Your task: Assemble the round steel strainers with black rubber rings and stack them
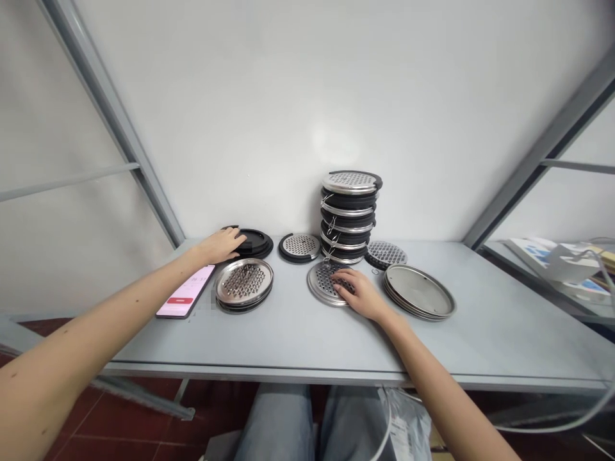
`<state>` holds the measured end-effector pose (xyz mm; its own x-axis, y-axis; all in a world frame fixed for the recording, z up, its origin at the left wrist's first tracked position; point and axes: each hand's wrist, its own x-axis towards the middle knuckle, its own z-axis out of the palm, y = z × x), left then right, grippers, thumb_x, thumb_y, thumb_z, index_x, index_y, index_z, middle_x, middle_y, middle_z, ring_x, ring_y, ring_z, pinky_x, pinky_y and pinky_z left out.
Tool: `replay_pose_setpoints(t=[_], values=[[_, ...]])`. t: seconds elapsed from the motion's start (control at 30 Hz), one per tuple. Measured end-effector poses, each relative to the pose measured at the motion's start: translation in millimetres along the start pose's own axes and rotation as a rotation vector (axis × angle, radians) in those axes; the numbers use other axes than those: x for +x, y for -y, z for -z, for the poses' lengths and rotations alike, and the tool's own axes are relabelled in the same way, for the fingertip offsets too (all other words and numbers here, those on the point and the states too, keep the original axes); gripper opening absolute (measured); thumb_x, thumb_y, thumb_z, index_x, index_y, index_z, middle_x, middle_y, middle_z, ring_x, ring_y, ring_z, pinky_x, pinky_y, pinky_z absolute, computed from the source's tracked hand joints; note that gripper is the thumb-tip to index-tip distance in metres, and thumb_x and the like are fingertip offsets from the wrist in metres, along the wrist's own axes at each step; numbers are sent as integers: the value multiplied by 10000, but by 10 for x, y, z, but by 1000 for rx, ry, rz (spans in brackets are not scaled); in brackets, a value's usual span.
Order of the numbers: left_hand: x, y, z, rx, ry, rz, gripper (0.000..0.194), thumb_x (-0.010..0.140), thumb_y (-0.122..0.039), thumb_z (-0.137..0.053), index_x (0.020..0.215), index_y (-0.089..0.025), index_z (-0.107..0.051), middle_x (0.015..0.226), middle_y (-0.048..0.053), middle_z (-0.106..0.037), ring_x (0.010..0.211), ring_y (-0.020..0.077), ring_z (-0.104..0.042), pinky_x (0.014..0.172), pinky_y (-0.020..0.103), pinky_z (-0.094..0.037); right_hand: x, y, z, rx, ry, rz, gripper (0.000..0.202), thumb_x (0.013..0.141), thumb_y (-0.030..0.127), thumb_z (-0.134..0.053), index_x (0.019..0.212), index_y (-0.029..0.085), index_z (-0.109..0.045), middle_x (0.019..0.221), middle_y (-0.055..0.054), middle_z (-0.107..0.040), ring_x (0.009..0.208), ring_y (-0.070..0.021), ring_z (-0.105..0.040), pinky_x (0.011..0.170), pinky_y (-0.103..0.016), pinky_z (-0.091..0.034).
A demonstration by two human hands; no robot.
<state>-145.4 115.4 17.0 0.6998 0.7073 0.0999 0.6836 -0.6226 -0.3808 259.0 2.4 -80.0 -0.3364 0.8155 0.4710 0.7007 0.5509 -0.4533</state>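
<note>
My left hand (225, 246) reaches to the far left, its fingers closed at the rim of a black plastic ring (254, 242) in a low pile. Part of that grip is hidden by the hand itself. Just in front of the pile lies a short stack of metal grater discs (245, 282), raised teeth facing up. My right hand (358, 291) rests with its fingers spread over a perforated metal disc (321, 287) lying flat on the table. Right of it stands a stack of plain metal plates (420, 291).
Behind my right hand rises a tall stack of black-rimmed grater discs (350, 218) with small wire clips. Single rimmed discs flank it, one on the left (300, 247) and one on the right (387, 253). A phone (185, 296) lies left on the grey table (288, 339).
</note>
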Motion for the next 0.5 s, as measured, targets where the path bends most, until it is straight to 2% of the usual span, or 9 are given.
replay_pose_setpoints(t=[0.1,0.17,0.33,0.5], values=[[11,21,28,-19,-16,11,163,889,-247,-546,1035,-175,-554,1011,111,-570,947,254,-563,815,345,-429,-1,-11,-7,3,-1,3,271,887,290,-522,1085,187,-676,1137,-116,-657,1040,-254,-612,938,-428,-475],[10,31,66,-15,-23,32,156,901,-280,-530,1020,-181,-551,976,97,-580,920,246,-565,805,341,-433,-1,-19,-13,9,-6,8,270,882,288,-526,1082,189,-678,1132,-117,-658,1036,-256,-613,938,-434,-476],[-16,19,192,12,-33,27,302,907,-423,-484,1024,-163,-583,953,112,-572,905,262,-562,828,371,-426,-2,-19,-15,10,-9,9,274,882,288,-527,1088,188,-678,1130,-118,-658,1038,-256,-613,937,-431,-477],[-81,0,378,84,-17,42,396,968,-403,-314,1036,-149,-610,917,119,-553,877,258,-550,838,390,-417,-5,29,23,5,9,-14,318,870,384,-571,1088,180,-679,1148,-130,-648,1065,-267,-607,960,-437,-463]])
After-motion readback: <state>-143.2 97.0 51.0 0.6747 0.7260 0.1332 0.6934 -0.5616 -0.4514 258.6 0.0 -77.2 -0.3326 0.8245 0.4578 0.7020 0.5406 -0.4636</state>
